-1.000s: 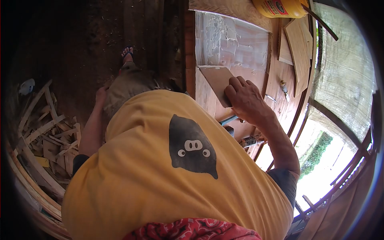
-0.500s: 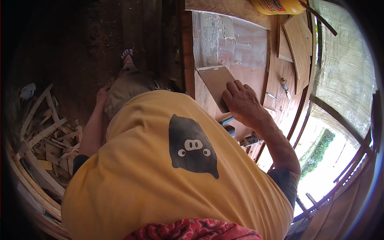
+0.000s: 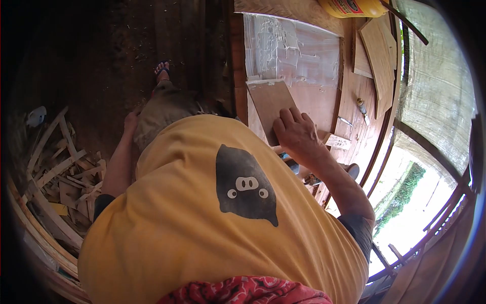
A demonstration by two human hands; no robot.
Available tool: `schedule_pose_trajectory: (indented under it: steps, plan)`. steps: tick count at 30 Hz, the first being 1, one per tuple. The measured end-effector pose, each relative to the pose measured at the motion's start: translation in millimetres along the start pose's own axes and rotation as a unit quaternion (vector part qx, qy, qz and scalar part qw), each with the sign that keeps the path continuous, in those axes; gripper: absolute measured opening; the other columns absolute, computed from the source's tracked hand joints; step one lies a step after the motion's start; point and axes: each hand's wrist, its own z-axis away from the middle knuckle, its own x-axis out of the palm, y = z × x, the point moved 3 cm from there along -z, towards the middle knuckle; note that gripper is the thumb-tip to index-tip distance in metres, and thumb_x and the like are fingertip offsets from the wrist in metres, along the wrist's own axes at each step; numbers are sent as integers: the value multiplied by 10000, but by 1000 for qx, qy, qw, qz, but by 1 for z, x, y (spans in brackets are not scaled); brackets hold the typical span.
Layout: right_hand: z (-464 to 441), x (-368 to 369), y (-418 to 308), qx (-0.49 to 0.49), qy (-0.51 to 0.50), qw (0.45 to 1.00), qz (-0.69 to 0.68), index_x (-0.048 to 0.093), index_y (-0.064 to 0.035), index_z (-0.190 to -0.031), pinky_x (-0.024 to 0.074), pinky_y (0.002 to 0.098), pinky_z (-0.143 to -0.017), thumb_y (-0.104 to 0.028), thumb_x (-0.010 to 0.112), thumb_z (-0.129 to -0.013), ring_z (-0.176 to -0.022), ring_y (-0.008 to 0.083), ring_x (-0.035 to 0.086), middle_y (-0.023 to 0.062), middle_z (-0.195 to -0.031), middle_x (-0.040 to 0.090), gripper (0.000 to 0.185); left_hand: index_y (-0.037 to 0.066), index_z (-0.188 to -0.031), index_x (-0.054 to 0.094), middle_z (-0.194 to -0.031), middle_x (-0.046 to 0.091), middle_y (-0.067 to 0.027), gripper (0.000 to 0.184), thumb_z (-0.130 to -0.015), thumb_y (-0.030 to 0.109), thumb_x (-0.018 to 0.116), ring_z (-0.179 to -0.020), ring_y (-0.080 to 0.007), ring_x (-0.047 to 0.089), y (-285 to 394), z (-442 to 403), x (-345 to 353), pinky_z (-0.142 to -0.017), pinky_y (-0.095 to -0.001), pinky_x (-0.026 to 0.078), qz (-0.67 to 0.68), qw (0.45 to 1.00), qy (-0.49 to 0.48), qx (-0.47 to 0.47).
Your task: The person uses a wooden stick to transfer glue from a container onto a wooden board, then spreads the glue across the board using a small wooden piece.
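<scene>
My right hand (image 3: 297,133) is closed on the near part of a thin, flat wooden board (image 3: 269,101), fingers bent over its edge. The board's far edge, with a little white on it, lies over a flat panel (image 3: 316,104) on the bench. Beyond it, a wet-looking white film (image 3: 304,58) with thicker streaks coats the panel. My left hand (image 3: 132,120) hangs low beside my trouser leg; its fingers are mostly hidden and dim.
A yellow jug (image 3: 349,7) stands at the bench's far end. Thin wood sheets (image 3: 378,61) and a small handled tool (image 3: 361,109) lie on the right. Scrap wood (image 3: 68,177) is heaped on the floor at left. Dark tools sit partly hidden under my right forearm.
My right hand has shifted left and slightly towards my body, and the board has moved left with it. A wood piece and a round grey object now show beside my forearm.
</scene>
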Motion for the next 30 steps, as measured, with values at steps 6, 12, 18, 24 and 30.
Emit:
schedule_pose_trajectory:
  steps: [6,12,18,24,30]
  plan:
    - [-36,-2,41,63,61,996,36,556,-55,-891,486,422,-710,-58,677,-731,-904,309,593,128,-951,559,201,60,-1159,736,-1129,713,-218,445,-873,385,631,-1101,-366,679,-19,-24,3,-929,-441,525,25,999,14,30]
    - [-31,-20,106,176,70,981,29,567,-31,-958,520,480,-822,-41,657,-803,-1024,352,602,145,-1030,575,179,84,-1160,741,-1127,716,-203,451,-864,409,639,-1088,-361,681,-11,-19,-10,-922,-436,529,-35,998,22,43]
    - [-28,-28,93,209,3,977,-34,565,-24,-988,520,473,-897,-61,683,-799,-1059,353,610,156,-1054,577,227,125,-1164,745,-1131,719,-181,436,-873,428,628,-1085,-351,683,-19,-30,3,-908,-444,528,-16,1000,3,2]
    - [-37,-40,168,275,53,960,-28,583,-23,-1011,497,479,-894,-102,674,-848,-1064,366,612,151,-1114,597,203,121,-1180,737,-1131,720,-184,458,-866,441,641,-1097,-344,684,-8,-37,-8,-927,-432,526,-44,999,-17,3]
    - [-77,-41,175,174,37,984,-23,551,-25,-976,475,480,-869,-46,646,-827,-994,361,608,149,-1025,586,179,101,-1158,744,-1106,723,-198,452,-854,426,660,-1085,-346,691,-2,-20,-15,-907,-423,535,47,997,57,-5]
